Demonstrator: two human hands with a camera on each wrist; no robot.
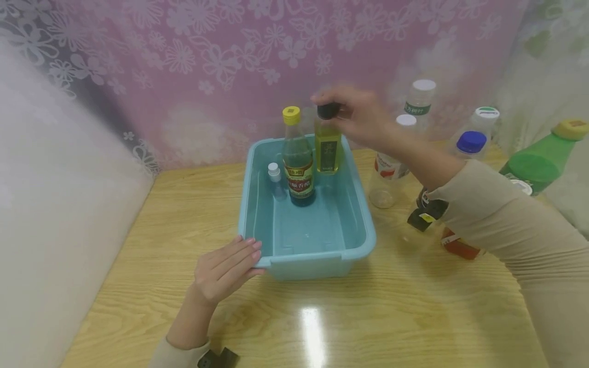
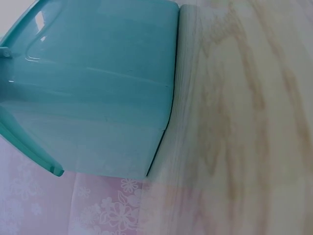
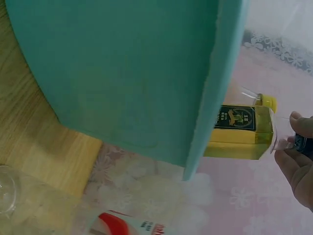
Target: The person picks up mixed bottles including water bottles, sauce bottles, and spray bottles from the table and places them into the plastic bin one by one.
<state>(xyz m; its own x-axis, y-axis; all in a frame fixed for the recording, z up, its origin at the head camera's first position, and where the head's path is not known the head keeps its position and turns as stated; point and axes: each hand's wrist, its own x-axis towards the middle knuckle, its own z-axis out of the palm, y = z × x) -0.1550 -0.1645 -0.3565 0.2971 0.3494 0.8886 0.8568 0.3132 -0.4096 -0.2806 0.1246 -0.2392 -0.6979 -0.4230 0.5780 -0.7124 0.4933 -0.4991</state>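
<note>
My right hand (image 1: 359, 115) grips the black cap of an oil bottle (image 1: 327, 148) with yellow liquid and a dark label. In the head view this bottle hangs upright at the back right of the blue basin (image 1: 369, 240), its lower part inside the rim. The right wrist view shows the same oil bottle (image 3: 239, 132) past the basin wall, thumb and fingers round the cap. My left hand (image 1: 227, 271) rests on the basin's front left rim, fingers straight. Inside the basin stand a vinegar bottle (image 1: 299, 168) with a yellow cap and a small clear bottle (image 1: 274, 176) with a white cap.
Right of the basin stand several bottles, among them a clear one with a red label (image 1: 386, 166), a blue-capped one (image 1: 471, 142) and a green one (image 1: 536, 161). My right sleeve hides part of them. A flowered curtain (image 1: 221, 61) hangs behind the wooden table (image 1: 184, 214).
</note>
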